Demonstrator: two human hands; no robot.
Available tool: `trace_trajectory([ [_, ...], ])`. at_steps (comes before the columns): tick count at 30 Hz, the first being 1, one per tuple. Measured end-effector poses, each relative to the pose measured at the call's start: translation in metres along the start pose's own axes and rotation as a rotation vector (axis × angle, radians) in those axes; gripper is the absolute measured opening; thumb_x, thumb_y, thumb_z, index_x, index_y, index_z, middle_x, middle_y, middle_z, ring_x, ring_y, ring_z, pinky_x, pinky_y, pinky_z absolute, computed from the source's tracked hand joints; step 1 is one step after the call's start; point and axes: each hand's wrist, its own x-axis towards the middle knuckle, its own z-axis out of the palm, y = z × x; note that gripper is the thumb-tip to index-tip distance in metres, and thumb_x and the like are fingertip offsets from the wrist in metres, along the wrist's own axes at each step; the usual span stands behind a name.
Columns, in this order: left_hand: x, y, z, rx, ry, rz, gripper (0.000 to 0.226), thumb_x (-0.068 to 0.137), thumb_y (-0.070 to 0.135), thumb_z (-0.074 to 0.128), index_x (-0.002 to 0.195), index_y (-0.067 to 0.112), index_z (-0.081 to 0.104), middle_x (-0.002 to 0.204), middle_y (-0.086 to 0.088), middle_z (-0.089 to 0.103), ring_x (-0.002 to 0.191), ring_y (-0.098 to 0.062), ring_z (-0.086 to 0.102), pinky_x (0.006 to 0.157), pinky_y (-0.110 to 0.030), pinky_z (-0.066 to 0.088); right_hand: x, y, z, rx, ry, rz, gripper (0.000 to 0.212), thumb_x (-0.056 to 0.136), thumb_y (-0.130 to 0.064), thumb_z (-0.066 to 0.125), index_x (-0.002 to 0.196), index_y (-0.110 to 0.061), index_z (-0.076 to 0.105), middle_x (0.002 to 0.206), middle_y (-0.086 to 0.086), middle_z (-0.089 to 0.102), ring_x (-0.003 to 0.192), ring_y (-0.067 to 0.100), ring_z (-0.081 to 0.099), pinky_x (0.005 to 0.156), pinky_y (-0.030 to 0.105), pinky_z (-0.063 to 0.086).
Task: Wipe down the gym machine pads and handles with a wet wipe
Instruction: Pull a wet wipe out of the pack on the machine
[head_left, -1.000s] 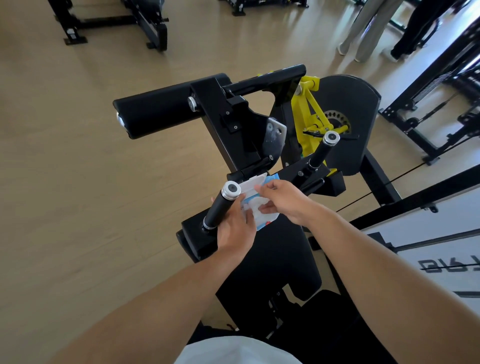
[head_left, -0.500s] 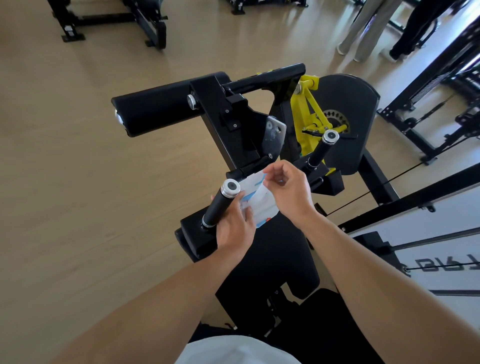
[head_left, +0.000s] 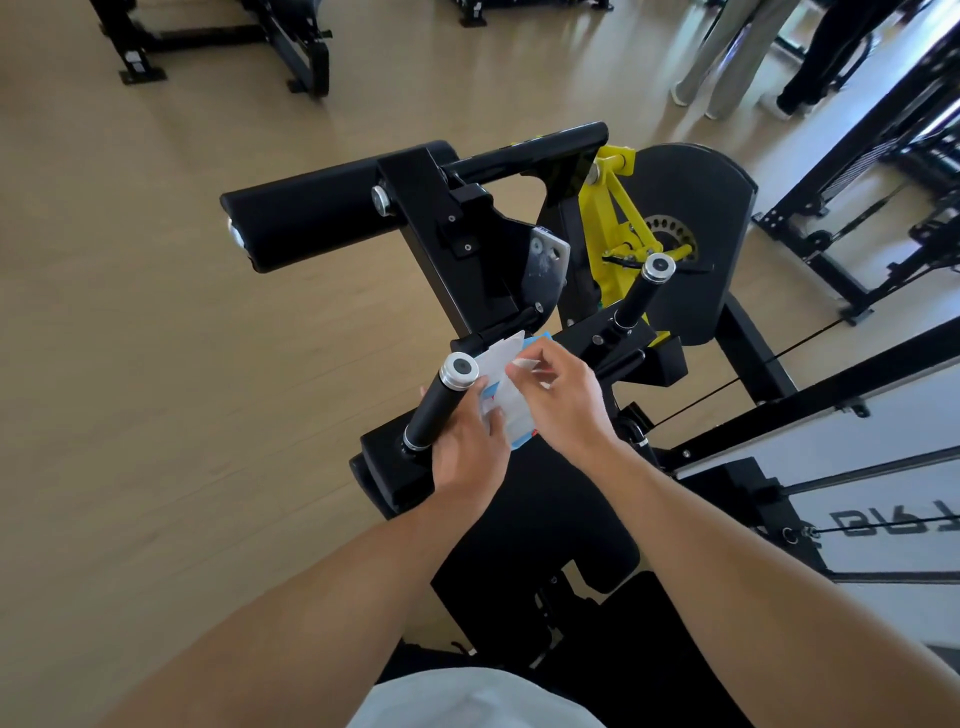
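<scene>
A pale wooden gym floor (head_left: 156, 389) is stretching out around a black machine (head_left: 467, 249), with other frames at the far edge and two people's legs standing in the far right corner.

The person is standing over the machine's seat pad (head_left: 545, 519). The left hand (head_left: 467, 447) is gripping a blue and white packet of wipes (head_left: 506, 410), fingers curled round its lower end, just beside the near handle (head_left: 441, 402). The right hand (head_left: 561, 400) is pinching a white flap or wipe at the packet's top between thumb and forefinger; which of the two it is cannot be told.

The near handle is lying just left of both hands, its long axis running from the seat's front left corner up to a silver cap, and the left hand is the nearer one. The far handle (head_left: 639, 296) is lying beyond the right hand, and the roller pad (head_left: 306, 213) is well apart at the machine's far left end.

Compared with half a second ago, the right hand is sitting lower and closer to the packet's top, and more white is showing there. No wiping appears to be under way yet.
</scene>
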Motion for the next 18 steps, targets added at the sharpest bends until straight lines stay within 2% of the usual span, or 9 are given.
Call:
trace_trajectory([
  [2,0.0,0.0,-0.001,-0.005,0.009,0.012,0.047,0.087,0.055,0.033,0.133,0.041,0.037,0.147,0.0,0.049,0.148,-0.031,0.034,0.116,-0.051,0.037,-0.001,0.0,-0.002,0.087,0.083,0.023,0.014,0.099,-0.026,0.064,0.086,-0.023,0.06,0.087,-0.011,0.067,0.078,-0.003,0.059,0.063,0.007,0.041],
  [4,0.0,0.0,-0.001,0.004,0.019,0.024,0.045,0.089,0.053,0.034,0.132,0.041,0.037,0.147,-0.002,0.05,0.147,-0.032,0.035,0.117,-0.051,0.037,0.0,-0.001,-0.004,0.148,0.171,0.03,0.014,0.101,-0.025,0.06,0.087,-0.023,0.057,0.086,-0.007,0.066,0.073,-0.001,0.057,0.059,0.009,0.04],
  [7,-0.001,0.001,-0.001,0.007,0.024,0.037,0.041,0.091,0.046,0.042,0.131,0.04,0.038,0.147,-0.003,0.049,0.146,-0.032,0.035,0.116,-0.052,0.037,0.005,0.002,-0.006,0.173,0.244,0.054,0.015,0.103,-0.03,0.056,0.089,-0.026,0.054,0.092,0.003,0.068,0.08,0.013,0.062,0.062,0.017,0.043],
  [10,-0.001,0.0,-0.001,0.025,0.011,0.029,0.04,0.096,0.041,0.047,0.134,0.038,0.039,0.15,0.0,0.047,0.148,-0.03,0.034,0.115,-0.051,0.039,0.012,0.004,-0.01,0.129,0.171,0.177,0.011,0.099,-0.036,0.061,0.097,-0.028,0.055,0.095,-0.001,0.066,0.084,0.018,0.062,0.064,0.025,0.045],
  [12,-0.001,-0.001,-0.001,0.043,0.007,0.035,0.041,0.098,0.039,0.048,0.138,0.034,0.041,0.151,0.0,0.046,0.148,-0.03,0.034,0.115,-0.051,0.039,0.013,0.005,-0.017,0.046,0.042,0.25,0.031,0.088,-0.047,0.075,0.105,-0.027,0.057,0.09,-0.007,0.061,0.078,0.011,0.058,0.061,0.023,0.042],
  [14,-0.002,-0.001,-0.001,0.039,0.003,0.04,0.043,0.098,0.04,0.047,0.141,0.032,0.042,0.153,-0.001,0.045,0.148,-0.031,0.033,0.114,-0.052,0.04,0.012,0.006,-0.02,-0.174,-0.111,0.225,0.043,0.077,-0.05,0.084,0.105,-0.026,0.062,0.079,-0.008,0.058,0.069,0.008,0.055,0.057,0.022,0.039],
  [16,-0.003,0.0,-0.001,0.035,-0.004,0.029,0.044,0.1,0.037,0.05,0.143,0.03,0.043,0.155,-0.002,0.044,0.149,-0.03,0.032,0.113,-0.051,0.042,0.012,0.009,-0.021,-0.362,-0.181,0.196,0.033,0.079,-0.047,0.085,0.1,-0.027,0.07,0.079,-0.008,0.06,0.069,0.009,0.058,0.056,0.023,0.041],
  [18,-0.004,0.0,-0.001,0.039,-0.006,0.023,0.045,0.1,0.039,0.049,0.143,0.032,0.041,0.155,-0.002,0.044,0.148,-0.03,0.034,0.11,-0.051,0.045,0.013,0.012,-0.021,-0.452,-0.169,0.19,0.026,0.081,-0.047,0.083,0.097,-0.03,0.071,0.084,-0.009,0.063,0.076,0.011,0.063,0.059,0.026,0.047],
])
